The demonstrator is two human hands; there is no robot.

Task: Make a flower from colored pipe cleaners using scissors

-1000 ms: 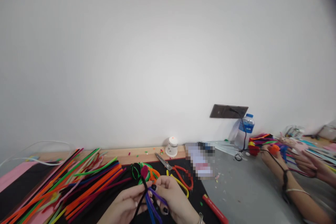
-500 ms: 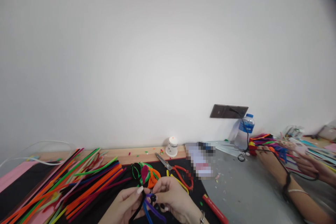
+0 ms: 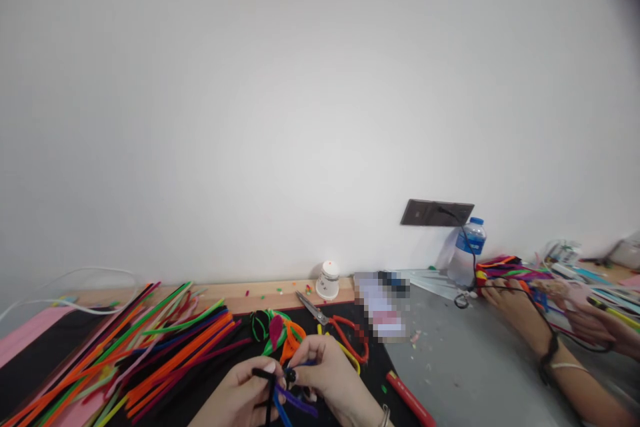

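Low in the middle of the head view, my two hands meet over a black mat. My left hand (image 3: 239,392) is closed on a black pipe cleaner (image 3: 270,392), whose bent end sticks up past the thumb. Between finger and thumb, my right hand (image 3: 327,373) pinches a piece with a small black ball (image 3: 289,375), close to my left fingertips. Purple (image 3: 303,403) and blue (image 3: 281,408) pipe cleaners hang below the ball between the hands. Where they join is hidden by my fingers. Just beyond lies an orange pipe-cleaner shape (image 3: 292,341) beside green and magenta loops.
Red-handled scissors (image 3: 350,337) lie beyond my right hand, near an upturned white paper cup (image 3: 328,280). Many coloured pipe cleaners (image 3: 165,360) spread at left. A red cutter-like tool (image 3: 410,400) lies right. Another person's arms (image 3: 540,333) work at far right beside a water bottle (image 3: 467,250).
The black pipe cleaner's end has swung and now shows a bend to the left above my left thumb. My hands stay almost in place. The other person's hands have shifted slightly.
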